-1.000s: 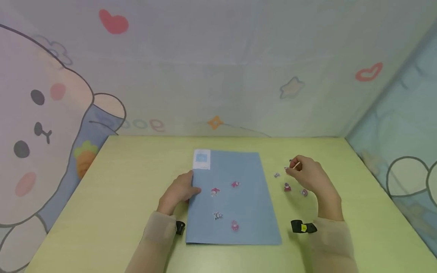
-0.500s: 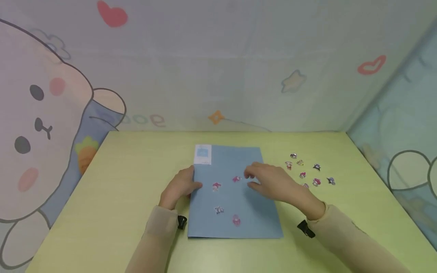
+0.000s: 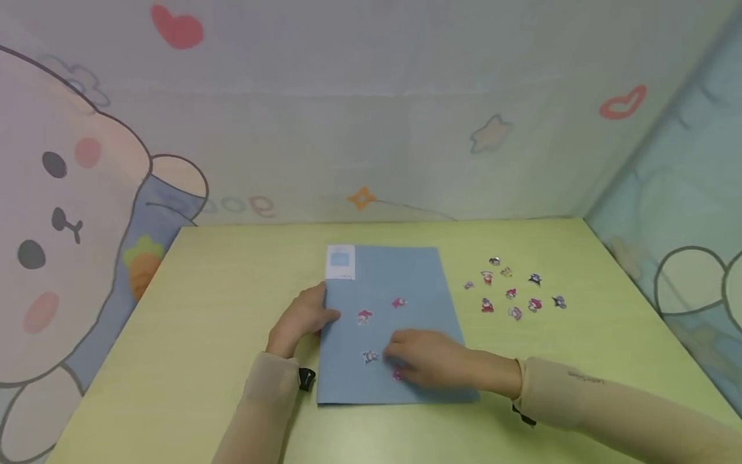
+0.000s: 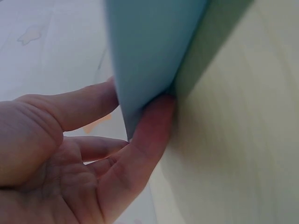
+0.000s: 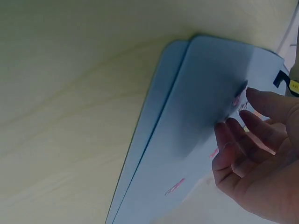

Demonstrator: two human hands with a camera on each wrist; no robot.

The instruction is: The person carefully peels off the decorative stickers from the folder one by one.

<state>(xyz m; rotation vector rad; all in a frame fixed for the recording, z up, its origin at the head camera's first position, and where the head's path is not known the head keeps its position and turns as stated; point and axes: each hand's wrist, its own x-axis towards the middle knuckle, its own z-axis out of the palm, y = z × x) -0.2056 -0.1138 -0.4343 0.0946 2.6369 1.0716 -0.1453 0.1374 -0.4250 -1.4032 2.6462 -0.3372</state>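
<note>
A blue folder (image 3: pixel 406 270) lies flat, with a white label in its upper left corner and several small character stickers on it. My left hand (image 3: pixel 301 319) grips the folder's left edge; in the left wrist view the hand (image 4: pixel 88 149) has its thumb on one side of the folder (image 4: pixel 149 51) and a finger on the other. Over the folder's lower part is my right hand (image 3: pixel 431 357), beside a grey sticker (image 3: pixel 370 356) and partly over a pink sticker (image 3: pixel 398 374). The right wrist view shows the hand (image 5: pixel 261 149) loosely bent, thumb apart from the fingers, nothing visible held.
Several loose stickers, among them a red one (image 3: pixel 487 305) and a dark one (image 3: pixel 535 279), lie on the pale yellow-green table (image 3: pixel 232 270) right of the folder. Behind the table hangs a printed cloth (image 3: pixel 406 148).
My right hand has come left from the loose stickers onto the folder, then down towards its lower part. My left hand still grips the left edge.
</note>
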